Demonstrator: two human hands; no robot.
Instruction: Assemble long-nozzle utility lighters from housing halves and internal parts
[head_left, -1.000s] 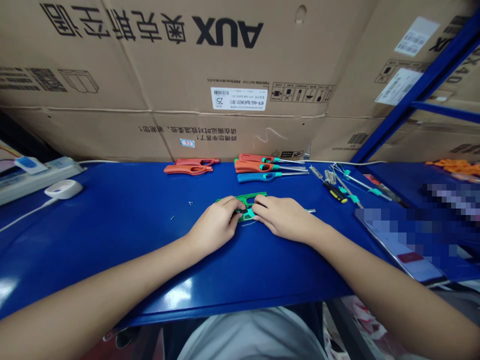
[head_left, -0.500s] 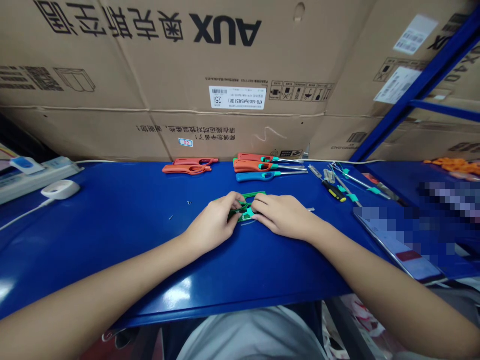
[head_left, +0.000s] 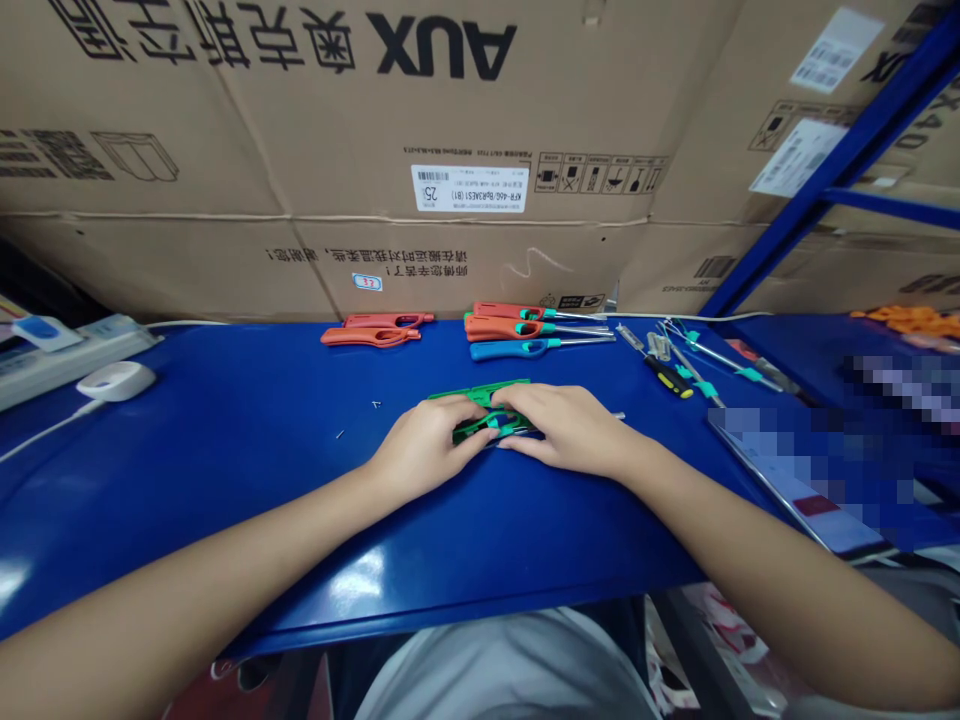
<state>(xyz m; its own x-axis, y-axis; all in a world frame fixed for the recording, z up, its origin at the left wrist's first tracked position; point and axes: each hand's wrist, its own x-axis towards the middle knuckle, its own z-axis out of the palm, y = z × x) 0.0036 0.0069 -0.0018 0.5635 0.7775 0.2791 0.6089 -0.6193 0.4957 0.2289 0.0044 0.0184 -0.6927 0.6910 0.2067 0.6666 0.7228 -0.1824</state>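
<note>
In front of me on the table lies an open green lighter casing (head_left: 470, 431) with a teal trigger piece (head_left: 495, 424) in it. My left hand (head_left: 424, 436) grips its left end between thumb and fingers. From the right, my right hand (head_left: 571, 427) closes on the same casing, its thumb near the teal piece and its fingers over the top. Another green casing half (head_left: 480, 391) lies just behind my fingers. The tip of a metal tube (head_left: 619, 415) shows past my right hand, which hides the rest.
Behind stand orange casings (head_left: 373, 337), several orange lighters (head_left: 499, 328) and a blue lighter (head_left: 499, 350). To the right lie a black-and-yellow screwdriver (head_left: 667, 378), metal tubes (head_left: 697, 378) and a phone (head_left: 840, 520). Tiny screws (head_left: 376, 405) and a white puck-shaped device (head_left: 116, 381) are left.
My fingers have shifted on the green casing, the right thumb and fingertips moving slightly left. More of the green half behind is uncovered. The view has tilted a little.
</note>
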